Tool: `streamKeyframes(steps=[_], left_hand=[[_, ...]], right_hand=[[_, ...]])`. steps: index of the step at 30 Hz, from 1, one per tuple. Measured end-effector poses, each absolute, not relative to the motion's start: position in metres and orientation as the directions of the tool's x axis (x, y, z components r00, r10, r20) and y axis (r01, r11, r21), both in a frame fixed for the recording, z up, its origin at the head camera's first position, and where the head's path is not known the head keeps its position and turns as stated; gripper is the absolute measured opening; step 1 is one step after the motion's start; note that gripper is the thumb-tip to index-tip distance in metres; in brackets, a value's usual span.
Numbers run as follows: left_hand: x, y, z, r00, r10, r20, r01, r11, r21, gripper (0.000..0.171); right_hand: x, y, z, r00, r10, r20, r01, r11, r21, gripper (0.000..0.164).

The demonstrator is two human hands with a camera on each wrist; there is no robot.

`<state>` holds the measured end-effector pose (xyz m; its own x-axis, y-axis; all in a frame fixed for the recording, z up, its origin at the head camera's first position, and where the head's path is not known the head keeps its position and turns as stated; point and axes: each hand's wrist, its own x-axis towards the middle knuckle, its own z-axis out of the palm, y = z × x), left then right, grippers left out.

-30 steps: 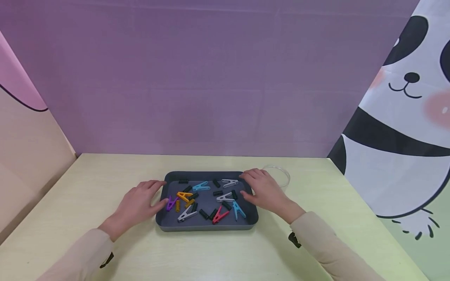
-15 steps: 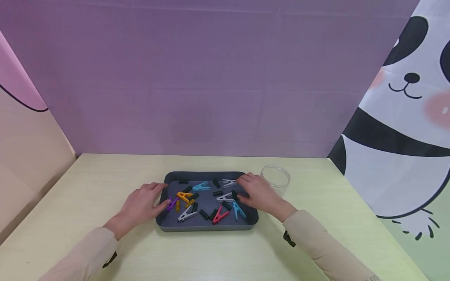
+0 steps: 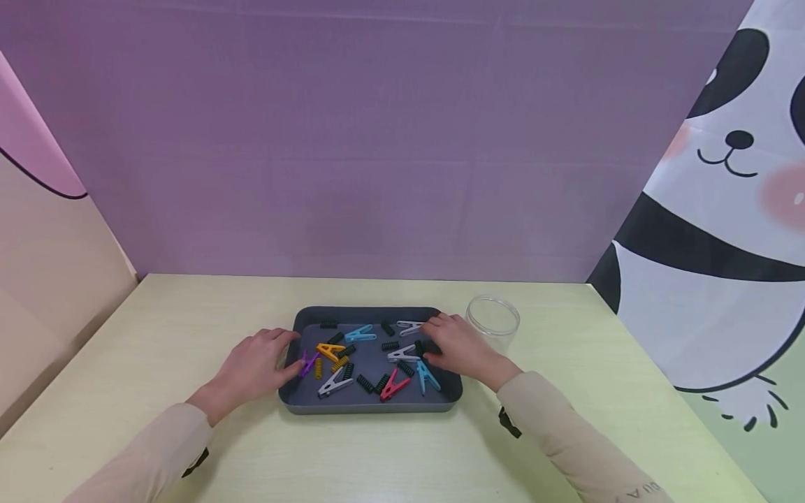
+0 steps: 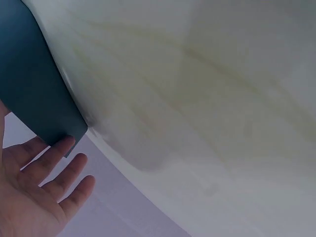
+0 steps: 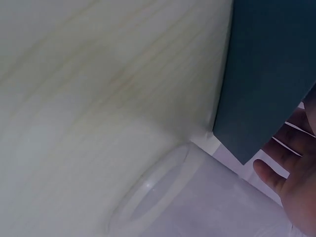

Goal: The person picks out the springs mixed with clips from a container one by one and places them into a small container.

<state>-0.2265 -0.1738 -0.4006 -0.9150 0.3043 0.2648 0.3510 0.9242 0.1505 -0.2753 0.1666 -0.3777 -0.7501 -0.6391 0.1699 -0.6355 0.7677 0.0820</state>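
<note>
A dark grey tray [image 3: 370, 409] lies on the table, holding several plastic clothes pegs and small coil springs. My left hand [image 3: 251, 365] is at the tray's left rim, thumb tip beside a purple peg [image 3: 307, 364]. Over the right rim reaches my right hand [image 3: 464, 351], its fingertips by a silver peg [image 3: 410, 330] at the back corner. In the left wrist view the hand [image 4: 37, 195] has loosely spread fingers against the tray's outer wall [image 4: 34, 74]. The right wrist view shows relaxed fingers of that hand [image 5: 296, 173] near the tray wall [image 5: 266, 79].
A clear round container [image 3: 493, 331] stands right behind my right hand; it lies close to the tray in the right wrist view. A purple backdrop [image 3: 365, 140] rises behind the table [image 3: 207, 307]. A red peg [image 3: 394, 385] sits near the tray's front.
My right hand has moved left and slightly down over the tray, uncovering more of the clear container. My left hand has shifted slightly right. The tray and pegs have stayed put.
</note>
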Motion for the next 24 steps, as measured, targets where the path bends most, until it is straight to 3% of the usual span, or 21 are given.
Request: streamKeyframes(steps=[24], left_hand=[[-0.2310,-0.1728,-0.4055,-0.905,0.304,0.297,0.348,0.931,0.108,0.049]], right_hand=[[-0.2858,0.1581,-0.3854,-0.780,-0.623,0.059,-0.619,0.782,0.072,0.036]])
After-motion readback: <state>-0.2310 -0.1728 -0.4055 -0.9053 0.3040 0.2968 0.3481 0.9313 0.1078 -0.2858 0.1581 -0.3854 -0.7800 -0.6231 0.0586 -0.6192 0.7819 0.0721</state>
